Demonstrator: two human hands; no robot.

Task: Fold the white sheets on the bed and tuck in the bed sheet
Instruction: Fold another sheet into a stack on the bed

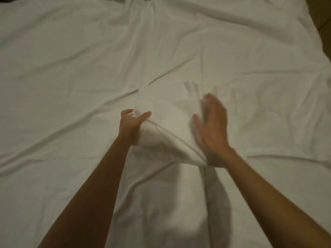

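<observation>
Observed from the head view, looking down across a bed. Bed sheet (75, 65) spread over the whole mattress, white, heavily creased, with long wrinkles running in from the left edge and a gathered bunch at the top centre. Mattress edge visible at the upper right, with a strip of brown surface (322, 17) beyond it.

Folded white sheet (166, 126) found near the middle of the bed, slightly toward the near side, partly lifted off the bed sheet. Its near fold raised and hanging in a curved edge between the two hands; its far portion lying flat on the bed sheet, with several stacked layer edges showing at the upper right of the bundle.

Left hand (133, 122) clamped on the left edge of the folded white sheet: thumb on top of the cloth, other fingers curled beneath or behind it, forearm bare.

Right hand (211, 129) blurred. Fingers appeared straight and close together, pointing away from the person, palm turned toward the right side of the folded white sheet and seemingly pressed flat against it. Contact likely but not confirmed owing to the blur. Lower corner of the raised fold noted just beside the heel of that hand. Forearm bare.

Shadow cast on the bed sheet below the raised fold.
</observation>
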